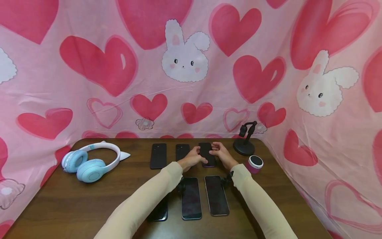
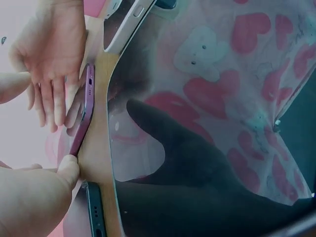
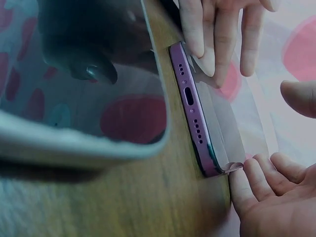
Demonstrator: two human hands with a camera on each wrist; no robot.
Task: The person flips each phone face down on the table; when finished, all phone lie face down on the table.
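A dark phone with a purple edge [image 1: 206,152] lies flat at the back of the table between my two hands. My left hand [image 1: 191,158] is at its left side, the thumb touching the near end. At the right side is my right hand [image 1: 223,155], its fingertips close to the edge. In the right wrist view, the phone's charging port and speaker holes [image 3: 190,108] face the camera, and the right fingers are straight at its corner. Left of it lie a black phone [image 1: 181,150], partly behind the left hand, and another black phone [image 1: 158,156].
Nearer me lie a phone [image 1: 191,200], a second phone [image 1: 217,196] and one partly under the left sleeve [image 1: 160,209]. Light blue headphones [image 1: 92,171] rest at left. A black stand [image 1: 244,146] and a pink-and-white round container [image 1: 254,163] are at right. A patterned curtain [image 1: 155,76] hangs behind.
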